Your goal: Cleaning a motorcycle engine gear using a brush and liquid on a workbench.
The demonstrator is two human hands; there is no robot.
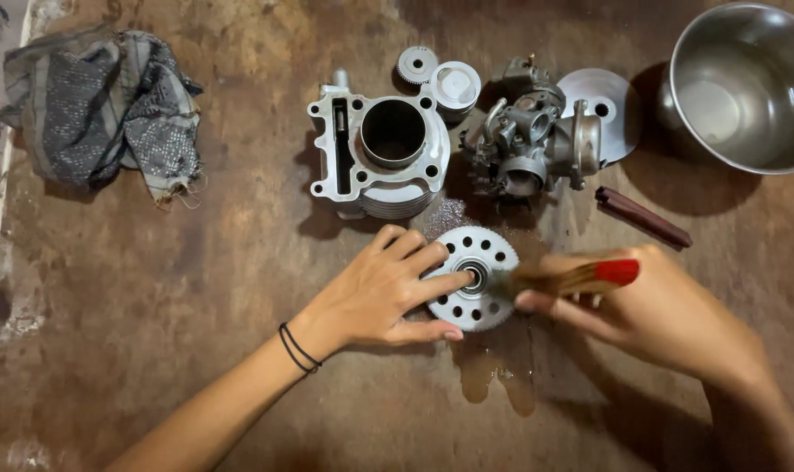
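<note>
1. The left hand [388, 293] presses flat on the perforated gear disc [474, 278]; the right hand [651, 310] grips a red-handled brush [581, 278] at its hub.
2. Liquid pooled [502, 371] just below the disc could let it slip.
3. Behind the disc, the cylinder block [381, 157] and carburetor [528, 144] crowd the surface [196, 350].

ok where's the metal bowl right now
In the head view the metal bowl sits at the top right corner of the brown surface, just right of the round metal disc and above the dark red stick.
</note>
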